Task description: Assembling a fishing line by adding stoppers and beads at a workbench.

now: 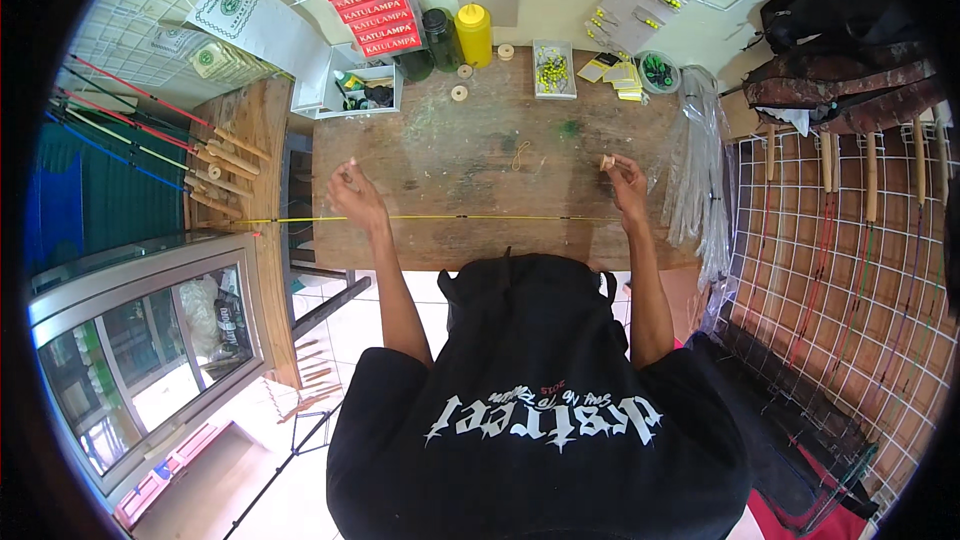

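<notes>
Both my hands are raised over the wooden table [440, 165], set wide apart. On the left, my left hand [355, 195] has its fingertips pinched together; whatever lies between them is too fine to make out. My right hand [627, 188] grips a small light wooden spool [607, 162] between thumb and fingers. Between the hands, a loop of thin yellowish line [519, 154] shows over the tabletop. A slender yellow rod [420, 217] lies crosswise along the near part of the table, passing by both wrists.
At the back stand a white box [385, 100], a yellow bottle [474, 35], a dark bottle [441, 38], a tray of small yellow items [553, 80] and a round tub [657, 72]. Clear plastic sleeves [697, 130] hang at right. Cork-handled rods [235, 165] lie left.
</notes>
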### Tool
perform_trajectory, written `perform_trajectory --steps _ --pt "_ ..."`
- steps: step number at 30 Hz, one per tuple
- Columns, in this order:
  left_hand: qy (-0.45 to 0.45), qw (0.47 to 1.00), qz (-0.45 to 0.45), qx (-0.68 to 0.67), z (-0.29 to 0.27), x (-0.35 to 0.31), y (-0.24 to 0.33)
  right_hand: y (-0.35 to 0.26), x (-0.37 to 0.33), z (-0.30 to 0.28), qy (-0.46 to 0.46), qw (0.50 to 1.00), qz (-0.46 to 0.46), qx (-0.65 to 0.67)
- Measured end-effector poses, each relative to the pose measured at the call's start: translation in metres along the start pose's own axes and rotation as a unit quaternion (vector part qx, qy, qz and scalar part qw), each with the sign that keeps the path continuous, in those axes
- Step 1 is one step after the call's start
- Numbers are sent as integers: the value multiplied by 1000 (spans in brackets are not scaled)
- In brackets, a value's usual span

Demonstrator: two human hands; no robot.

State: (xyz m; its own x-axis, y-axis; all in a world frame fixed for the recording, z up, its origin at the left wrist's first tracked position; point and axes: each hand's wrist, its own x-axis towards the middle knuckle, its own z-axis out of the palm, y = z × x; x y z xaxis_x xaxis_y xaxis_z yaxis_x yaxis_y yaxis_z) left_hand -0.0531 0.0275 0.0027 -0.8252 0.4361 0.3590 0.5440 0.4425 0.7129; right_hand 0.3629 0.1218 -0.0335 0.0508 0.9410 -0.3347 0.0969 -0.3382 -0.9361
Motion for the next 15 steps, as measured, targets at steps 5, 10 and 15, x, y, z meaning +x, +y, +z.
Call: perform_trajectory --steps 5,10,15 --pt "53 987 -11 148 13 -13 2 17 10 -2 24 987 37 -153" --pt "-136 982 99 89 34 -33 8 18 13 12 -67 981 -8 -184" --pt "-129 971 197 33 33 -63 80 -24 -11 17 67 933 -133 -328"
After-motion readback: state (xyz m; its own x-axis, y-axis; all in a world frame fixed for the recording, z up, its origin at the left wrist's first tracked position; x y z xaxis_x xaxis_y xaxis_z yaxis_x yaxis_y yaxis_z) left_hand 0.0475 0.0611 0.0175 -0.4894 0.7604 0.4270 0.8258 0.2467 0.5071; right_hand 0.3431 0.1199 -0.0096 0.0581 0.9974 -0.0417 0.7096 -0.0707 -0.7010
